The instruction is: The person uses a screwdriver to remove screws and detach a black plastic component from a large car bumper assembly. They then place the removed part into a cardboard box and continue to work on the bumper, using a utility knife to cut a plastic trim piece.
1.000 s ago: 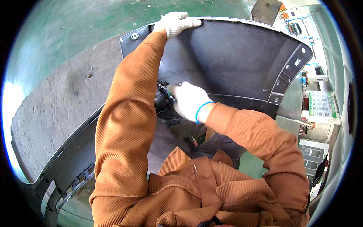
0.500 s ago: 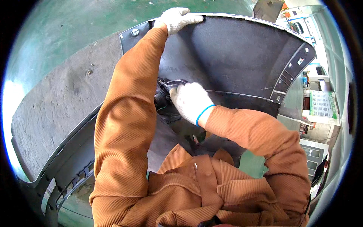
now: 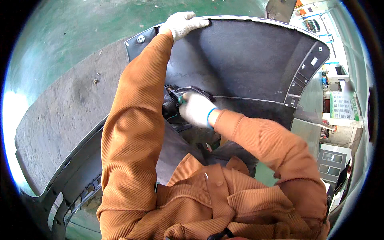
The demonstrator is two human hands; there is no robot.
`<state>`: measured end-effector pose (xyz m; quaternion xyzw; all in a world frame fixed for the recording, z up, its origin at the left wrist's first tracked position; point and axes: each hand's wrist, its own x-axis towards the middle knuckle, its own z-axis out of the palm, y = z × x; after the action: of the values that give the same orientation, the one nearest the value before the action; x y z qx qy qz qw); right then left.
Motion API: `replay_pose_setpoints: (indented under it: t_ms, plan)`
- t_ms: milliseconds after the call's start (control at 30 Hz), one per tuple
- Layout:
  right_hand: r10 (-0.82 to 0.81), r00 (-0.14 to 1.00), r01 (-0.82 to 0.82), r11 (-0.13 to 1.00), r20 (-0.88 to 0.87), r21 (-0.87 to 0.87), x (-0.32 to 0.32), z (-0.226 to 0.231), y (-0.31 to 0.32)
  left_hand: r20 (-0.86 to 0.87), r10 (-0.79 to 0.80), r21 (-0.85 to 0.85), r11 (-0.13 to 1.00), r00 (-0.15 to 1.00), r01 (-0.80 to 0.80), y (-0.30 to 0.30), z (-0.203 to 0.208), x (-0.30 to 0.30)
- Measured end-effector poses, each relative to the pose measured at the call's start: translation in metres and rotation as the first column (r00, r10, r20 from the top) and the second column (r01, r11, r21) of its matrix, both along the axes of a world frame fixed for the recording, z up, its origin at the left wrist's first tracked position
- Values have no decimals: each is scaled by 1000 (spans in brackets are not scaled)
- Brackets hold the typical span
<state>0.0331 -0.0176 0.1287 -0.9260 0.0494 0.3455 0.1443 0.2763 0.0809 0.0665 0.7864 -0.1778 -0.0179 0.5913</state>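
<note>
A large dark car bumper (image 3: 248,60), its inner side toward me, curves from the far middle round to the lower left. My left hand (image 3: 182,26), in a white knit glove, grips its far top edge with the fingers over the rim. Near the bumper's middle, beside a black lamp-like fitting (image 3: 170,105), is my right hand (image 3: 197,109), gloved too and smeared by motion. Its fingers are closed round a small green-handled tool (image 3: 182,99); the exact kind cannot be made out. The palm hides most of that tool.
Under the bumper's left part lies a worn grey mat (image 3: 72,104) with small debris on it. Green floor (image 3: 100,24) extends beyond. At the right are a printed chart (image 3: 343,106) and a grey-framed cabinet (image 3: 332,164). A dark panel (image 3: 283,10) stands at the far edge.
My right hand has turned and shifted slightly down, and the green part at its fingers now shows. My left hand and the bumper edge appear slightly further left.
</note>
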Motion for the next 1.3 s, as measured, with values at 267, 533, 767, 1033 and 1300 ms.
replay_pose_setpoints:
  t_ms: [267,533,767,1033,1300]
  plan:
    - [643,758,-588,747,111,-311,3,6,-1,59,130,-8,992,990,-129,3,-16,0]
    - [252,964,-262,954,82,144,22,-27,-40,-36,-10,5,1000,999,10,-1,-5,2]
    - [385,874,-385,921,296,-59,-11,-24,-23,-37,-8,-59,998,999,6,-1,-6,0]
    - [682,731,-635,694,25,-338,19,13,-18,-64,0,-14,1000,998,-1,4,5,-6]
    - [293,944,-275,953,-154,130,41,-18,-30,-25,-32,6,999,999,33,-10,-5,-8]
